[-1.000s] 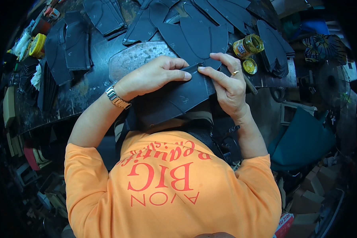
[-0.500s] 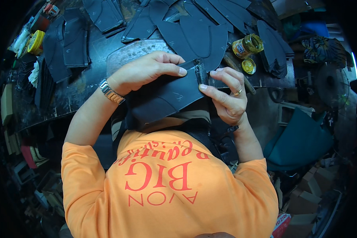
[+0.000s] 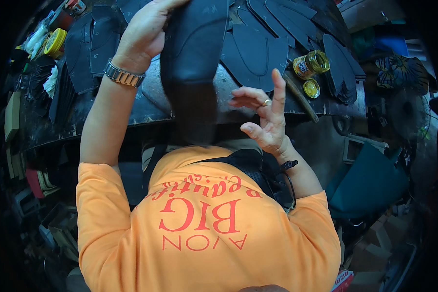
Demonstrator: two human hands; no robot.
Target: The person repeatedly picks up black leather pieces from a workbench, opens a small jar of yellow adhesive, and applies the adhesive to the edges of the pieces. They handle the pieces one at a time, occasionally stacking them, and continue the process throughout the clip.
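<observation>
My left hand (image 3: 148,36) is raised over the table and grips a long black leather piece (image 3: 192,53) near its top edge. This piece hangs down past the table's front edge, its lower end blurred by motion. A curved stitched or pressed line shows on its face. To the right of it, apart from the leather, my right hand (image 3: 266,117) is open, fingers spread and holding nothing. A yellowish-brown smear marks the tip of its raised finger. Behind that hand lies a flat, wide black leather piece (image 3: 253,56).
An open glass jar (image 3: 312,64) of yellow stuff lies tilted at the right, beside its lid (image 3: 311,88) and a wooden stick-like handle (image 3: 301,99). Stacked black leather pieces (image 3: 343,68) cover the table's far side. A yellow tub (image 3: 56,43) stands at the left.
My left hand has lifted the leather piece up and away from my lap, and it now hangs lengthwise. My right hand has let go of its edge and spread its fingers.
</observation>
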